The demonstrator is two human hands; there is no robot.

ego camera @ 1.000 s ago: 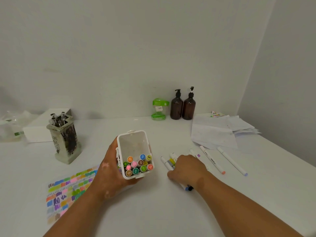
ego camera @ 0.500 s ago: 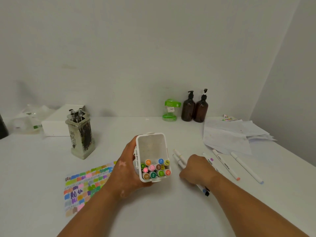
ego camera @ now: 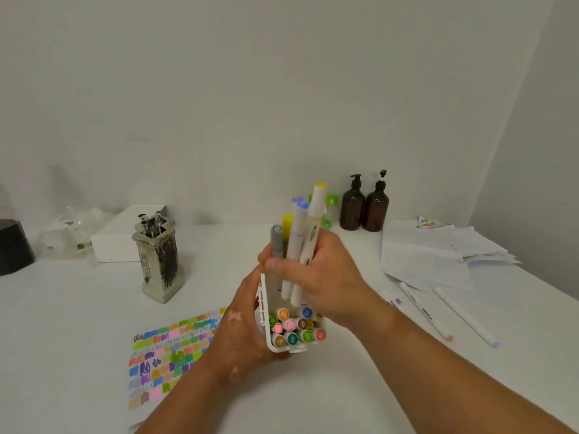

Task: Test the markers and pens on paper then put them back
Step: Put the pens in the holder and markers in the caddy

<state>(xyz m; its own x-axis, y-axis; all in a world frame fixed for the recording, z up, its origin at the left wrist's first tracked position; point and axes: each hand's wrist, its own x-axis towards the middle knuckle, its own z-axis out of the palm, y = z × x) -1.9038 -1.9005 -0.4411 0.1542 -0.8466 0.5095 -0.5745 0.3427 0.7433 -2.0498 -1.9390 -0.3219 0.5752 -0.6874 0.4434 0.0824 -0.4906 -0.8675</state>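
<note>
Right hand (ego camera: pixel 316 270) grips bundle of markers (ego camera: pixel 300 239) upright, lower ends inside white marker case (ego camera: pixel 266 317); left hand (ego camera: pixel 247 333) holds case tilted above tabletop (ego camera: pixel 78 308); swatch paper (ego camera: pixel 166 352) beside.

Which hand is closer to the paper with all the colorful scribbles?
Left. The left hand, holding the marker box, is right beside the colorful paper, at its right edge. The right hand grips a bunch of markers above the box, farther to the right.
</note>
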